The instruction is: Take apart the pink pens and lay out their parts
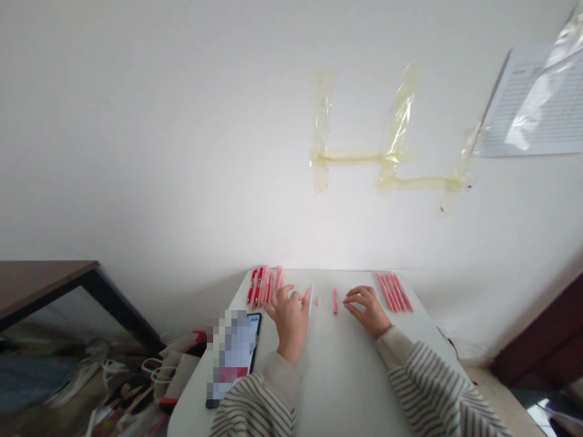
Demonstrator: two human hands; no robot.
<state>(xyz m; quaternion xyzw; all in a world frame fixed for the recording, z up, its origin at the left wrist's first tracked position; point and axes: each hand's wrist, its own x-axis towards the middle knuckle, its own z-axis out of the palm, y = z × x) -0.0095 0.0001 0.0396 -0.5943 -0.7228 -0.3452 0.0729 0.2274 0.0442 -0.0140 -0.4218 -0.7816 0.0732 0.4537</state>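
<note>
My left hand (pixel 288 315) rests on the white table (pixel 337 376) and pinches a thin white refill-like stick (pixel 310 297) between thumb and fingers. Just left of it lies a pile of pink and red pens (pixel 264 285). My right hand (pixel 367 309) lies on the table with fingers curled, touching nothing I can make out. A short pink pen part (pixel 334 300) lies between the hands, with a tiny pink piece (pixel 316 300) beside it. A row of pink pen barrels (pixel 394 292) lies to the right of my right hand.
A phone (pixel 234 358) lies at the table's left edge. A dark desk (pixel 45 285) and a clutter of cables and bags (pixel 150 376) sit on the left. The white wall behind carries tape strips (pixel 387 158) and a printed sheet (pixel 537 103).
</note>
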